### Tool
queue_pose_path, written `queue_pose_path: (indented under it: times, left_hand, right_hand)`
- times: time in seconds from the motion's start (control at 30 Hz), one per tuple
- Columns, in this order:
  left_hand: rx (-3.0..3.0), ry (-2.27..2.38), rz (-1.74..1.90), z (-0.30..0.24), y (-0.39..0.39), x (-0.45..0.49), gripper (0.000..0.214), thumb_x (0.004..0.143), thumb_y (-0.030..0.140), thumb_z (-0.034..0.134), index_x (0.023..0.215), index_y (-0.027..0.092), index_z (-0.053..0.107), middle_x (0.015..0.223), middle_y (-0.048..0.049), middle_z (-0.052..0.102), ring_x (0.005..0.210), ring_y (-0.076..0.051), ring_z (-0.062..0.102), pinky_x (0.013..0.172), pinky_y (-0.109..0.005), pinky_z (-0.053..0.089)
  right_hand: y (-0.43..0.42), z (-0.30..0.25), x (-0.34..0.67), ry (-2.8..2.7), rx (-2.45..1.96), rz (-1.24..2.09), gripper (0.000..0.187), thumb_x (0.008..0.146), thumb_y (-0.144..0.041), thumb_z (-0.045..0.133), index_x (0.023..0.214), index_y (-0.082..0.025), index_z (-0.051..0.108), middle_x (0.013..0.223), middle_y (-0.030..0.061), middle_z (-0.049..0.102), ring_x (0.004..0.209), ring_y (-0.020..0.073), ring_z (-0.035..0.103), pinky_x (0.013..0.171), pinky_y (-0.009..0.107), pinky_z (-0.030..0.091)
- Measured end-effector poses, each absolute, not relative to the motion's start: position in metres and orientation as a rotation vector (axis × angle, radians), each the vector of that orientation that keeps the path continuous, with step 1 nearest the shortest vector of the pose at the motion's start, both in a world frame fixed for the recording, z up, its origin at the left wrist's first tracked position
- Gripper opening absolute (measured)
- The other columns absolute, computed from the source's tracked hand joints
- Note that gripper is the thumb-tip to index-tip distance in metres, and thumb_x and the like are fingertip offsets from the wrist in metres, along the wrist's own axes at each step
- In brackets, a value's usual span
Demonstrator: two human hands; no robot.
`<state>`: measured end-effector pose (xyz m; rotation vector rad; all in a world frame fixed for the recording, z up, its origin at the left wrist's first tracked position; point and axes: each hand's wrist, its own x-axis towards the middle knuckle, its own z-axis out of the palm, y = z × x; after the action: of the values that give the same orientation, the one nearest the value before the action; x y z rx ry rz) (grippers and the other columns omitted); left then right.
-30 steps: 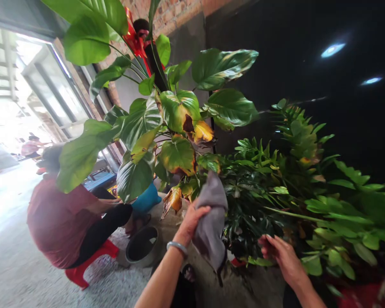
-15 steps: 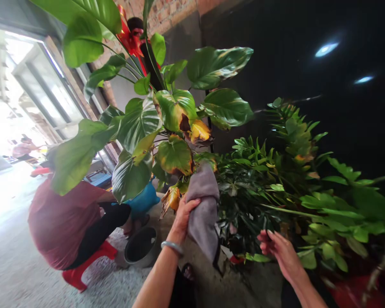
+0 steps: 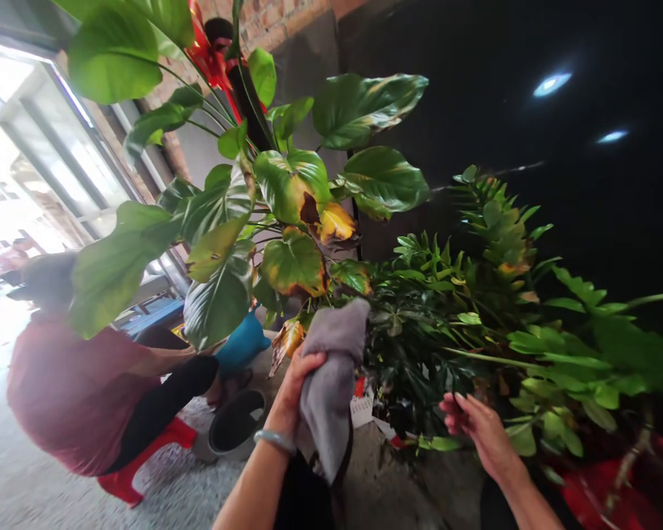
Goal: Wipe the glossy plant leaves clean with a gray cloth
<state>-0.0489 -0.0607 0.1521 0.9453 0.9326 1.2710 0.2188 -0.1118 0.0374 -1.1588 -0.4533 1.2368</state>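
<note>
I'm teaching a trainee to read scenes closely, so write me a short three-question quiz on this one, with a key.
1. Which holds the gray cloth: (a) left hand, (b) right hand, (c) both?
2. True or false: the seated person is on a blue stool.
3. Fill in: besides green, some leaves of the tall plant show brown and ____.

Key:
1. (a), the left hand.
2. False; the stool is red.
3. Yellow.

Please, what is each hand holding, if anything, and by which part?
The left hand holds a grey cloth by its left side, around mid-height. Whether the right hand holds anything cannot be told.
</note>
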Motion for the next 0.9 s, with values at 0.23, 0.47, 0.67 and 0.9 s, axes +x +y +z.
queue_pose_path:
  times: [0.23, 0.47, 0.67, 0.9]
  left_hand:
    - [0.982, 1.083, 0.863, 0.086, -0.075, -0.014, 0.033, 0.042, 0.025, 0.077, 0.074, 0.016, 0.072, 0.063, 0.0003, 0.067, 0.060, -0.018, 0.057, 0.060, -0.029, 0.043]
    - [1.131, 0.760, 0.753, 0.122, -0.091, -0.040, 0.046, 0.042, 0.029, 0.081, 0.086, 0.016, 0.075, 0.073, -0.0010, 0.068, 0.069, -0.020, 0.059, 0.068, -0.028, 0.045]
    - [1.093, 0.813, 1.100, 0.145, -0.056, 0.006, 0.045, 0.045, 0.034, 0.077, 0.087, 0.016, 0.071, 0.074, -0.0018, 0.066, 0.069, -0.019, 0.057, 0.066, -0.029, 0.045]
    - [1.240, 0.850, 0.500, 0.096, -0.098, 0.019, 0.038, 0.039, 0.028, 0.083, 0.074, 0.017, 0.075, 0.062, 0.0047, 0.059, 0.061, -0.013, 0.048, 0.062, -0.025, 0.039]
  right_hand:
    - [-0.111, 0.038, 0.217, -0.462, -1.210, 1.238, 0.033, 0.038, -0.043, 0.083, 0.055, -0.017, 0.072, 0.053, 0.0044, 0.071, 0.041, 0.0153, 0.057, 0.040, 0.026, 0.045]
    - [-0.114, 0.043, 0.223, -0.445, -1.179, 1.257, 0.037, 0.033, -0.043, 0.086, 0.054, -0.016, 0.072, 0.054, 0.0069, 0.071, 0.042, 0.0151, 0.057, 0.041, 0.027, 0.045]
    - [-0.114, 0.038, 0.219, -0.430, -1.125, 1.236, 0.038, 0.038, -0.046, 0.084, 0.058, -0.016, 0.071, 0.054, 0.0072, 0.071, 0.041, 0.0155, 0.057, 0.041, 0.027, 0.044]
    - [-0.118, 0.029, 0.229, -0.434, -1.145, 1.227, 0.033, 0.041, -0.043, 0.083, 0.060, -0.018, 0.072, 0.056, 0.0057, 0.071, 0.045, 0.0177, 0.059, 0.045, 0.029, 0.046]
